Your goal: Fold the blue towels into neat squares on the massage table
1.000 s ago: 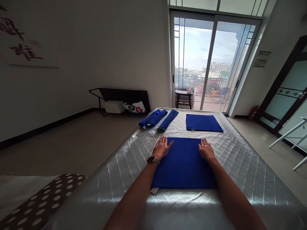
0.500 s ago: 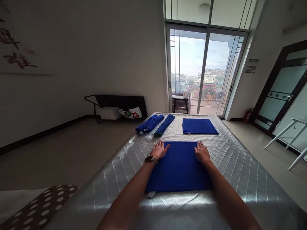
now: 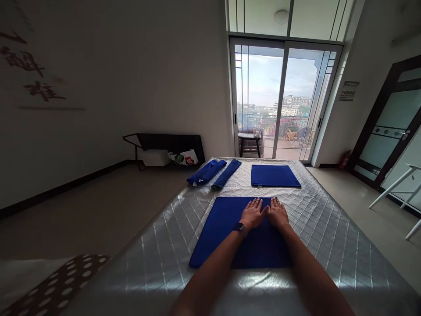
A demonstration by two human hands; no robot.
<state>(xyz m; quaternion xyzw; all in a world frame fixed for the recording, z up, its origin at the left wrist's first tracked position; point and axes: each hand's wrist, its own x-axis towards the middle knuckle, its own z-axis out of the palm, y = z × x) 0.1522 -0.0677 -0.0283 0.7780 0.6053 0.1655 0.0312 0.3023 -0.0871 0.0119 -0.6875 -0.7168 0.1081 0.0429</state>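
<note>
A folded blue cloth (image 3: 215, 237) lies flat on the silver quilted mattress (image 3: 161, 245), its surface smooth. My left hand (image 3: 254, 214) rests palm down near the middle of its far edge, fingers stretched out and a watch on the wrist. Close beside it, my right hand (image 3: 278, 213) lies flat at the cloth's far right corner, fingers extended. The thumbs are nearly touching. Both forearms cover part of the cloth's near side and right edge.
Beyond my hands lies another folded blue cloth (image 3: 275, 175). To its left are a rolled blue cloth (image 3: 226, 174) and a loosely bundled blue cloth (image 3: 207, 172). A black rack (image 3: 167, 142) stands by the wall; a white stool (image 3: 399, 184) is at right.
My left hand has slid right across the cloth, from its left edge to beside my right hand. The cloth now reaches farther left, and its white tag no longer shows.
</note>
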